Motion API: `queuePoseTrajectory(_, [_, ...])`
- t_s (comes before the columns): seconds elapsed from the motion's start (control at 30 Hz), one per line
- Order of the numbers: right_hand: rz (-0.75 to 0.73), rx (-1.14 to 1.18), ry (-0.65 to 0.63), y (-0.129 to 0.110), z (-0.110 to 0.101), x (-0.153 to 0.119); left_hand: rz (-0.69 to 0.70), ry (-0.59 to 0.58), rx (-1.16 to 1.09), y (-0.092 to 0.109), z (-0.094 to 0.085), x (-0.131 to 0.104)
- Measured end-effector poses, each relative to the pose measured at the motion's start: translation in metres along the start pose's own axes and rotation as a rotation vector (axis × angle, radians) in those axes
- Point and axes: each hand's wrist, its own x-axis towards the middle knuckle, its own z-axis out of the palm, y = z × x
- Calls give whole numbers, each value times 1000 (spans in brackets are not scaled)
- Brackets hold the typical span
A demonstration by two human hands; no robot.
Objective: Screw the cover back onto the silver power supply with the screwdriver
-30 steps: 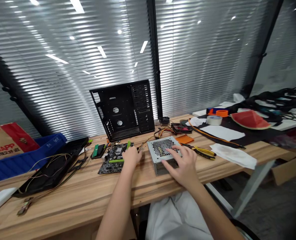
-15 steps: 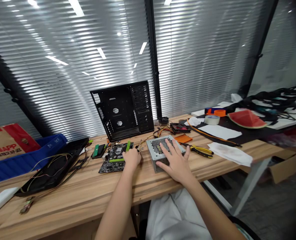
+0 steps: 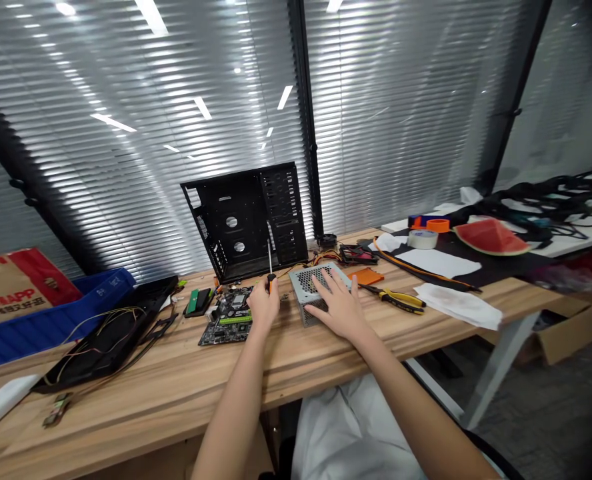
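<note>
My left hand (image 3: 263,307) is closed round the dark and orange handle of a screwdriver (image 3: 271,270), whose thin shaft points up and away in front of the case. Under and beside that hand lies a motherboard (image 3: 222,327) with lime-green slots; the hand hides its right part. My right hand (image 3: 340,303) rests with fingers spread on the top of a grey metal power supply (image 3: 303,279) with a honeycomb grille. Behind both, a black computer case (image 3: 241,220) stands on its edge with its inside facing me.
Yellow-handled pliers (image 3: 401,300) and an orange piece (image 3: 366,276) lie right of the power supply. Cables (image 3: 329,257) bunch behind it. At left are a black panel with wires (image 3: 101,347) and a blue bin (image 3: 96,300). White paper (image 3: 459,307) lies near the right edge.
The screwdriver in my left hand has swung up from lying low, its shaft now raised. The power supply has slid slightly back and left under my spread right hand.
</note>
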Motion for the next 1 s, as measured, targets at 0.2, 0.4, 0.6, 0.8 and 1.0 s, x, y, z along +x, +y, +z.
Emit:
queuePoseTrajectory(0.2, [-26, 3, 70, 2, 6, 1, -118, 70, -491, -3, 8, 6])
queuePoseTrajectory(0.4, [-46, -10, 153, 1, 3, -2, -254, 20, -817, -4, 18, 12])
queuePoseTrajectory(0.6, [-234, -14, 374, -9, -6, 8, -379, -230, -1206, 8, 5, 9])
queuePoseTrajectory(0.8, [-496, -44, 424, -33, -2, 37, -461, -441, -1606, 15, -4, 1])
queuePoseTrajectory(1.0, [-580, 14, 660, -23, 4, 59, -197, -421, -1453, 13, 7, -2])
